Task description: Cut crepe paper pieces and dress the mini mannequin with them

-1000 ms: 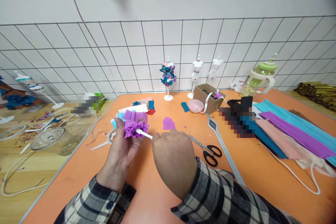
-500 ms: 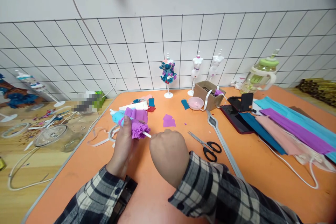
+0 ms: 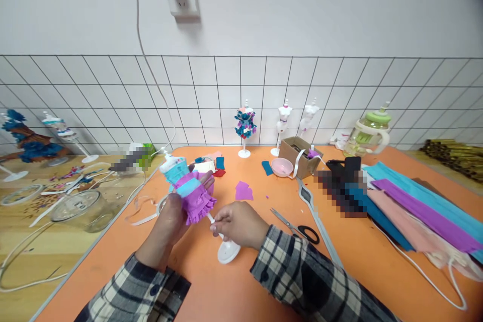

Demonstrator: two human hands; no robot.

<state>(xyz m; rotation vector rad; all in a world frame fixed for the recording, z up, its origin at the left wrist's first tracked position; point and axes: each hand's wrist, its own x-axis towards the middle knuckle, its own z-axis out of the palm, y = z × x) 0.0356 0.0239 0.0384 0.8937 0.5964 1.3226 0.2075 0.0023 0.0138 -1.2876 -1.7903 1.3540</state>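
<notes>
PLACE: craft workroom | SIGNS: small dress forms (image 3: 245, 124), scissors (image 3: 290, 226), coloured strips (image 3: 422, 214), scraps (image 3: 244, 191) on orange table (image 3: 211, 287)

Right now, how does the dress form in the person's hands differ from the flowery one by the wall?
The held dress form wears light blue and purple; the flowery dress form, mostly dark blue. The held dress form tilts in the left hand, its stem in the right hand; the flowery dress form stands upright. Both have round white bases.
</notes>
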